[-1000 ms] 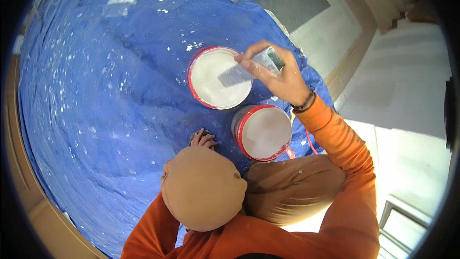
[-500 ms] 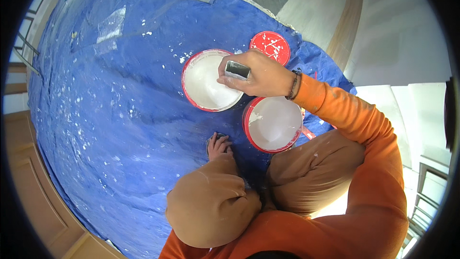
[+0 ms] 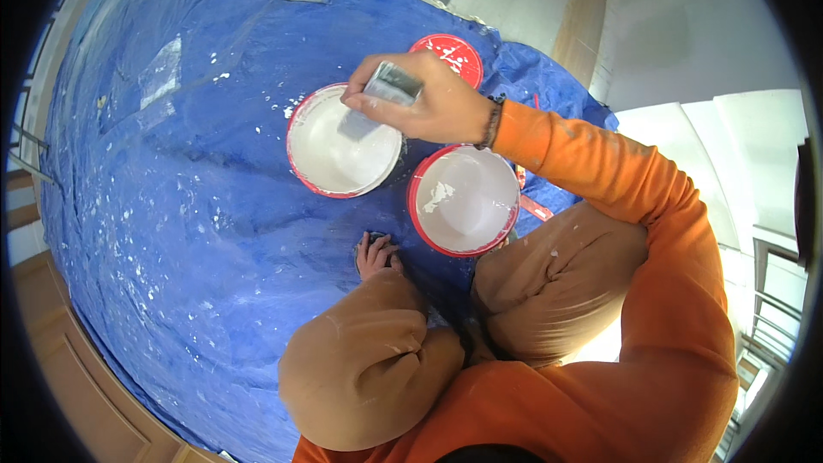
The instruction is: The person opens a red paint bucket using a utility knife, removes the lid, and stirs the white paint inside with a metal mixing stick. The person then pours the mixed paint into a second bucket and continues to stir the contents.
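My right hand [image 3: 441, 110] grips a wide grey scraper [image 3: 383, 88], its blade pointing down into a red-rimmed bucket of white paint [image 3: 297, 159]. A second red-rimmed bucket of white paint [image 3: 419, 216] stands just to the right of it, touching or nearly touching it. My left hand [image 3: 377, 255] rests with its fingers on the blue tarp [image 3: 171, 206], just in front of my left knee and below the two buckets. My knee hides the wrist and palm. I am squatting, with my orange sleeves and tan trousers filling the lower right.
A red lid [image 3: 452, 53] spotted with white lies on the tarp behind the buckets. White paint splatters dot the tarp. Wooden flooring [image 3: 77, 377] runs along the lower left edge, and pale floor and a wall [image 3: 686, 34] lie to the right.
The view has swung so the buckets sit lower and nearer the centre. My right hand with the scraper has shifted over the left bucket's far rim. The left hand stays on the tarp.
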Motion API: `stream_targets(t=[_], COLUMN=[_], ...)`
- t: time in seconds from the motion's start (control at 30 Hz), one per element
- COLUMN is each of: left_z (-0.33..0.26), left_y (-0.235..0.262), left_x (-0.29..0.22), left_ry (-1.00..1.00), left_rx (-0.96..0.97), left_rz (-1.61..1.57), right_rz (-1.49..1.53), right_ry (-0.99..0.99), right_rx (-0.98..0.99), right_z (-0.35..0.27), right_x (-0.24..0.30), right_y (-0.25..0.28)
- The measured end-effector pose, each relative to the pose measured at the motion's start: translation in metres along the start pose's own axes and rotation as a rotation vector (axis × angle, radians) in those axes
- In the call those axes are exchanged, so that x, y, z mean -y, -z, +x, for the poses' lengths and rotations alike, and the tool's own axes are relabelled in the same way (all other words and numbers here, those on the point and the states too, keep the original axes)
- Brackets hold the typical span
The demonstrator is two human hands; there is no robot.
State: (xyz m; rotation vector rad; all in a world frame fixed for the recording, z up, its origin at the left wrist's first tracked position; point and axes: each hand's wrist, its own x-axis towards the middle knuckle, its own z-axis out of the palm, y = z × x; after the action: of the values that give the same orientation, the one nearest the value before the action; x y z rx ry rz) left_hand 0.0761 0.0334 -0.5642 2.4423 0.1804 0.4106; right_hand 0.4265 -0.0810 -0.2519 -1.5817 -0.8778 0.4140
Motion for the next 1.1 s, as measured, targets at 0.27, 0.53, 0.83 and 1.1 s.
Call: stream_targets(t=[0.27,0.53,0.83,1.1], left_z=[0.005,-0.001,-0.003,0.000], left_y=[0.000,-0.002,-0.002,0.001], left_x=[-0.014,-0.001,-0.001,-0.007], left_ry=[0.039,0.006,0.006,0.047], left_rx=[-0.023,0.014,-0.015,-0.043], left_rz=[-0.066,-0.022,-0.009,-0.054], right_rz=[-0.016,-0.157,-0.202,-0.144], right_ry=[0.097,0.046,0.050,0.074], right_rx=[0.087,0.188,0.234,0.165], right_z=[0.004,0.003,-0.001,-0.005], right_x=[0.000,0.005,0.002,-0.004], right_y=[0.006,0.002,0.002,0.001])
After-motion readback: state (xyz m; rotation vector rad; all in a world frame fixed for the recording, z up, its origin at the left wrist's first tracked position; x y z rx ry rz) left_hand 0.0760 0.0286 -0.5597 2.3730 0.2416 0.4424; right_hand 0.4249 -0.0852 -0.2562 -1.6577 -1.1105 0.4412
